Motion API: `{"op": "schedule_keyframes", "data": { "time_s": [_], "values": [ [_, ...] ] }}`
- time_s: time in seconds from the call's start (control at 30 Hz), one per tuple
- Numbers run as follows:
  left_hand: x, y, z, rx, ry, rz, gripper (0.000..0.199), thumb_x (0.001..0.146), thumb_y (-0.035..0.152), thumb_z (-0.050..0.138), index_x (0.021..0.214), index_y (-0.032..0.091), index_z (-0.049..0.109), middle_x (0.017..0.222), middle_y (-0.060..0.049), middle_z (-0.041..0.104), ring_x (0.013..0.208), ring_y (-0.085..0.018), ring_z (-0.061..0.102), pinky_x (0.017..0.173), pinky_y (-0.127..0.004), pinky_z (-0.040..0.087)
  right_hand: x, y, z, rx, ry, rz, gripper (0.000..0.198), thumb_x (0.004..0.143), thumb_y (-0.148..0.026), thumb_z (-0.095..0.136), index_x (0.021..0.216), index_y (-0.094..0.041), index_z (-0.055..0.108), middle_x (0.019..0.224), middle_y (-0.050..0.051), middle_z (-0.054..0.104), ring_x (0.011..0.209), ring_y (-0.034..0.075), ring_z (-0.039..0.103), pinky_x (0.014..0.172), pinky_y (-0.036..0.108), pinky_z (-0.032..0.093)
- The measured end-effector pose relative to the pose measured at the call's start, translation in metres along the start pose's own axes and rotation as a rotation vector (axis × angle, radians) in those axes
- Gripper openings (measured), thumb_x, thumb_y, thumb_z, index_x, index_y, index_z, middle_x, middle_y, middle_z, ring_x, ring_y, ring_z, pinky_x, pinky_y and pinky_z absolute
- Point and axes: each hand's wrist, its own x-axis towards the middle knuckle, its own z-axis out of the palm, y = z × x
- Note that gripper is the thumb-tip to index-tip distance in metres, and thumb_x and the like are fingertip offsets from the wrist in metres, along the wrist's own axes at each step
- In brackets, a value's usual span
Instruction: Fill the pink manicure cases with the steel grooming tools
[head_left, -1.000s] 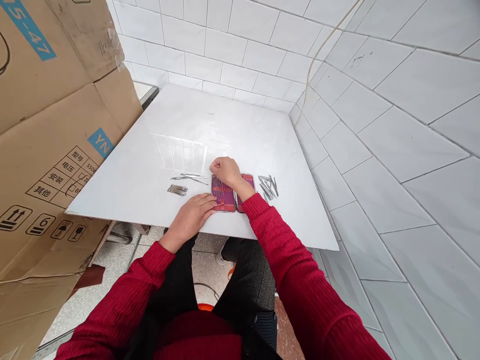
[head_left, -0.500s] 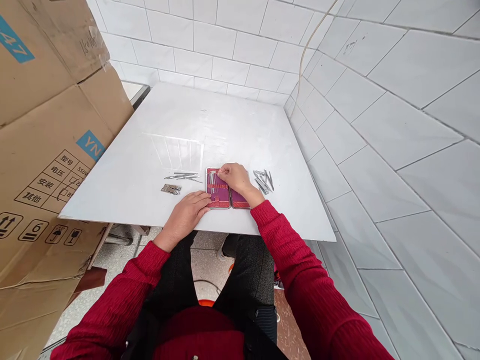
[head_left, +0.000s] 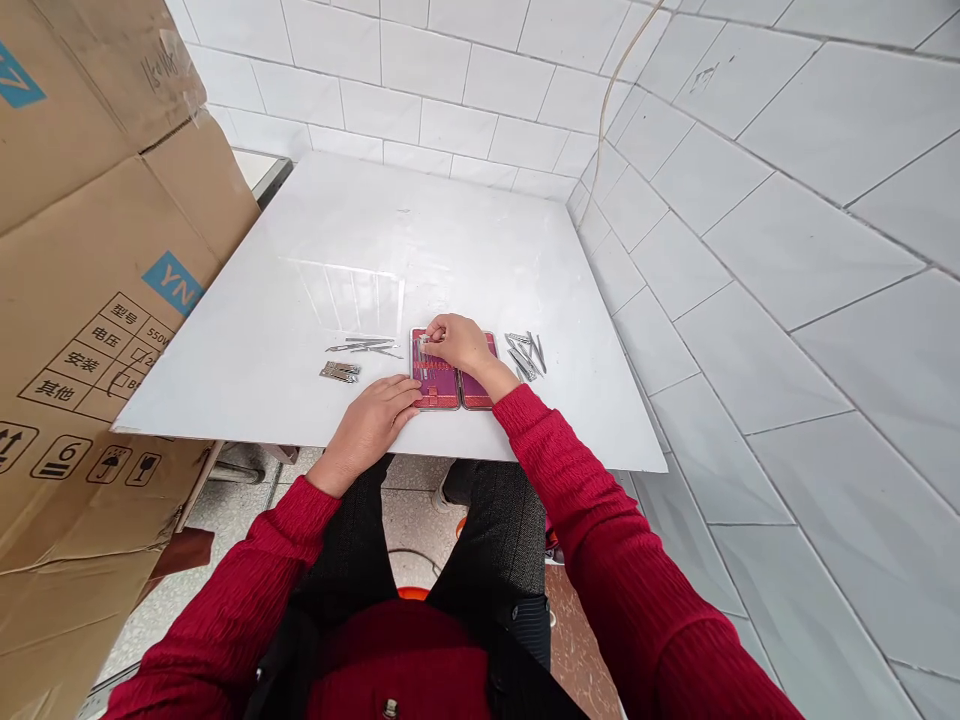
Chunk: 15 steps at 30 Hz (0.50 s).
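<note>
An unfolded manicure case [head_left: 436,399] with a red and purple lining lies near the table's front edge. Slim metal manicure tools [head_left: 422,350] stand in the loops of its left half. My left hand [head_left: 379,412] lies with fingers stretched flat, their tips on the case's left edge. Over the upper part of the case, my right hand [head_left: 457,345] pinches a small metal manicure tool at the loops; the fingers hide most of it. Left of the case are nail clippers [head_left: 340,372] and several thin metal tools [head_left: 365,345]. More metal tools [head_left: 526,355] lie to its right.
The white table [head_left: 345,215] meets a tiled wall at the back and right. A tall cardboard box [head_left: 97,290] stands along its left side. A cable [head_left: 602,120] runs down the wall in the far right corner.
My right hand has moved slightly left and away from me over the case, toward the tools in the left half. My left hand keeps its place on the case edge.
</note>
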Motion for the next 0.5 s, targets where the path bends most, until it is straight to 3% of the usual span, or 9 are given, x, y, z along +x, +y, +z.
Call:
{"op": "schedule_keyframes", "data": {
  "time_s": [0.2,0.5],
  "values": [
    [0.000,0.002,-0.002,0.000,-0.008,-0.004,0.030,0.104,0.033,0.050,0.124,0.021,0.069,0.130,-0.010,0.071,0.127,-0.027,0.062,0.110,-0.051,0.051,0.007,0.001,0.001,-0.008,-0.032,0.018,0.021,0.078,-0.025,0.080,0.093,-0.018,0.068,0.092,-0.001,0.071,0.077,0.012,0.060,0.068,0.024,0.039],
    [0.001,0.003,-0.002,0.026,-0.011,0.005,0.030,0.105,0.033,0.049,0.123,0.019,0.068,0.130,-0.010,0.070,0.126,-0.027,0.061,0.109,-0.049,0.051,0.012,0.002,0.003,0.020,-0.011,0.055,0.014,0.081,-0.023,0.077,0.092,-0.018,0.069,0.089,-0.002,0.072,0.074,0.011,0.060,0.066,0.024,0.038]
  ]
}}
